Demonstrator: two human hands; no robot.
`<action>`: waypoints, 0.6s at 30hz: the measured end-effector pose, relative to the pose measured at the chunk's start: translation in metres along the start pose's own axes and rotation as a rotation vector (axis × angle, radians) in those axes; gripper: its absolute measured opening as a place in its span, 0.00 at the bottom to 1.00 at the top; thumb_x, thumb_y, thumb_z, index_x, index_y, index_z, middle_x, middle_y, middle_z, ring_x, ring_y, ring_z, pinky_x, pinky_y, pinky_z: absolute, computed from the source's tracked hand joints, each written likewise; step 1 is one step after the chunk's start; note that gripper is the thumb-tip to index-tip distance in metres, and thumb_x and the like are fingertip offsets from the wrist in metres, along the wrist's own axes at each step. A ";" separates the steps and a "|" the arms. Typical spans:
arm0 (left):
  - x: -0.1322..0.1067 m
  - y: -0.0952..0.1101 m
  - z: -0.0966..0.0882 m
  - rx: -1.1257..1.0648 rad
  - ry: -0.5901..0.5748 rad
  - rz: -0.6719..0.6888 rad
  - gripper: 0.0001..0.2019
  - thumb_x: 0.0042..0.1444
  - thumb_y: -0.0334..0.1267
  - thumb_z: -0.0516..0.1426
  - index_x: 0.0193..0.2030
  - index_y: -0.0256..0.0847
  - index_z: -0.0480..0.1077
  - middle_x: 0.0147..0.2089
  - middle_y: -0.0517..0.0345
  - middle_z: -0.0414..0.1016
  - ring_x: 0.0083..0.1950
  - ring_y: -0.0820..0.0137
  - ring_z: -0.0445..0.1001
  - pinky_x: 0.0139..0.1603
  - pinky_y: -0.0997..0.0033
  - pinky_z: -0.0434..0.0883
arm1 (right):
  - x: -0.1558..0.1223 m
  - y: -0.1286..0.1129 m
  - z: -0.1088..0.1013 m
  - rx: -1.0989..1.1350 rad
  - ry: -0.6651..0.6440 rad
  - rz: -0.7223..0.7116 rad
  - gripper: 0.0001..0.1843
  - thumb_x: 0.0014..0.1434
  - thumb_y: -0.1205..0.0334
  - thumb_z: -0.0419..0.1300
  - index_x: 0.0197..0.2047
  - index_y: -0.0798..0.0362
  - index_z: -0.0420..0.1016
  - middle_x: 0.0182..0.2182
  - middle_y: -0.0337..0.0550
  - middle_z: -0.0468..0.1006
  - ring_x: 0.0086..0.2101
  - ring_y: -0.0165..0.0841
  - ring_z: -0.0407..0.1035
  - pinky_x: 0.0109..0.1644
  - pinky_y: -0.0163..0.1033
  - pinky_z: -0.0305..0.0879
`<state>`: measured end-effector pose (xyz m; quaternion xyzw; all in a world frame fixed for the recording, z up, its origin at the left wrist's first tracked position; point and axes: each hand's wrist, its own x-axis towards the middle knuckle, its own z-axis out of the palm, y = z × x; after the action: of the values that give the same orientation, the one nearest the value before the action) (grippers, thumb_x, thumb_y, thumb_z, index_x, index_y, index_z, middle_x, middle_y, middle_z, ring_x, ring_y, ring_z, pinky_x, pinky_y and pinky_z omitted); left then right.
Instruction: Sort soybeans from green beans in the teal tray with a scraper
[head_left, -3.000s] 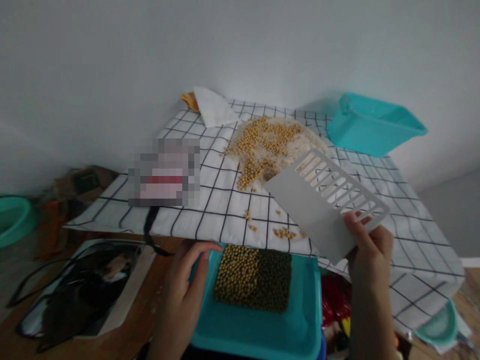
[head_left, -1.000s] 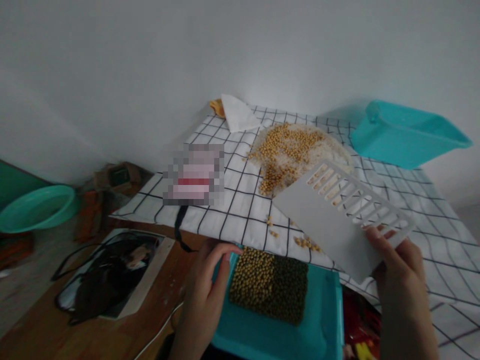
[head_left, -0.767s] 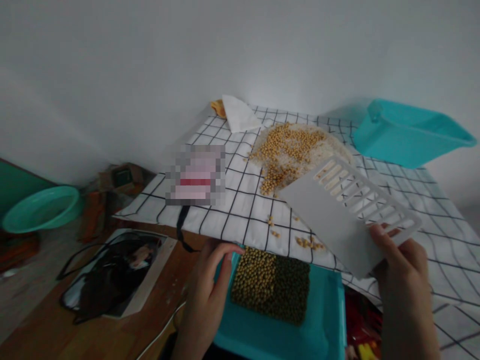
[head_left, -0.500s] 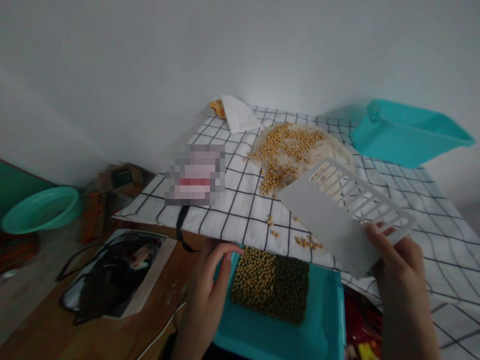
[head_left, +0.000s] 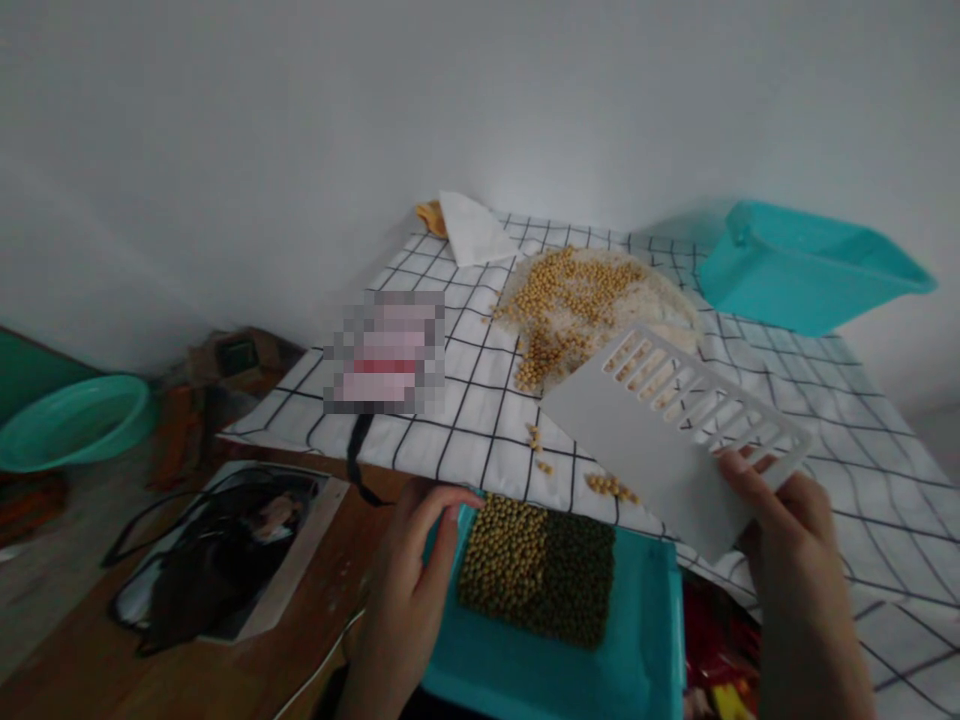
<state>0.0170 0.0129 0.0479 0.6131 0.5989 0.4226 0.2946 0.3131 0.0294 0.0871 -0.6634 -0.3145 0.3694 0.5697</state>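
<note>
My left hand (head_left: 424, 560) is closed at the far left rim of a teal plastic bin (head_left: 525, 665), gripping its edge. Yellow soybeans (head_left: 502, 555) fill the left side of the patch at the bin's far end, with the right side in shadow. My right hand (head_left: 787, 530) grasps a thin grey slotted plate (head_left: 637, 430) at its near right end, tilted over the table edge. Its far corner lies close to a spread pile of soybeans (head_left: 555, 340) on pale grains (head_left: 660, 290). Several loose soybeans (head_left: 611, 488) lie on the cloth left of the plate.
A checked white cloth (head_left: 450, 430) covers the table. On it stand a second teal bin (head_left: 802, 280) at the back right and a folded white paper (head_left: 472, 235). A blurred-out pink item (head_left: 382, 360) lies left. Below are a black bag (head_left: 217, 570) and a green basin (head_left: 82, 420).
The grey plate and my right hand have shifted slightly left. My left hand stays at the bin's rim. The whole view has slid a little.
</note>
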 end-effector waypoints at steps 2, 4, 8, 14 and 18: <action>0.000 -0.001 0.000 -0.003 -0.002 -0.003 0.10 0.68 0.37 0.51 0.41 0.49 0.73 0.43 0.60 0.75 0.48 0.67 0.74 0.51 0.70 0.66 | 0.002 0.000 -0.001 -0.035 -0.043 -0.009 0.20 0.50 0.46 0.73 0.27 0.51 0.73 0.19 0.35 0.65 0.18 0.27 0.57 0.19 0.33 0.49; 0.000 -0.002 0.000 -0.010 0.000 0.002 0.10 0.67 0.37 0.50 0.40 0.49 0.73 0.42 0.60 0.74 0.48 0.67 0.73 0.51 0.69 0.66 | 0.004 0.001 -0.003 -0.071 -0.092 -0.019 0.20 0.52 0.44 0.70 0.26 0.52 0.73 0.18 0.35 0.64 0.18 0.27 0.56 0.18 0.33 0.49; 0.000 -0.003 -0.001 -0.010 -0.004 0.004 0.10 0.67 0.37 0.50 0.40 0.49 0.73 0.42 0.60 0.74 0.47 0.66 0.73 0.51 0.69 0.66 | 0.005 0.001 -0.005 -0.140 -0.139 -0.023 0.23 0.53 0.42 0.68 0.23 0.52 0.71 0.17 0.36 0.62 0.17 0.27 0.56 0.18 0.33 0.49; 0.002 0.000 -0.001 -0.008 -0.014 0.002 0.11 0.67 0.37 0.50 0.40 0.48 0.73 0.42 0.59 0.74 0.47 0.66 0.73 0.51 0.68 0.67 | 0.005 -0.003 -0.005 -0.142 -0.153 -0.009 0.22 0.50 0.42 0.71 0.25 0.53 0.74 0.18 0.36 0.65 0.19 0.28 0.57 0.18 0.33 0.49; 0.002 0.000 -0.001 -0.005 -0.004 0.008 0.11 0.67 0.36 0.50 0.39 0.48 0.74 0.41 0.60 0.74 0.47 0.67 0.73 0.50 0.69 0.67 | 0.006 -0.003 -0.006 -0.145 -0.189 -0.028 0.20 0.51 0.43 0.71 0.28 0.53 0.77 0.21 0.39 0.71 0.21 0.30 0.61 0.20 0.33 0.54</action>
<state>0.0161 0.0142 0.0487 0.6158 0.5948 0.4239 0.2956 0.3214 0.0321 0.0892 -0.6606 -0.4020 0.3983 0.4933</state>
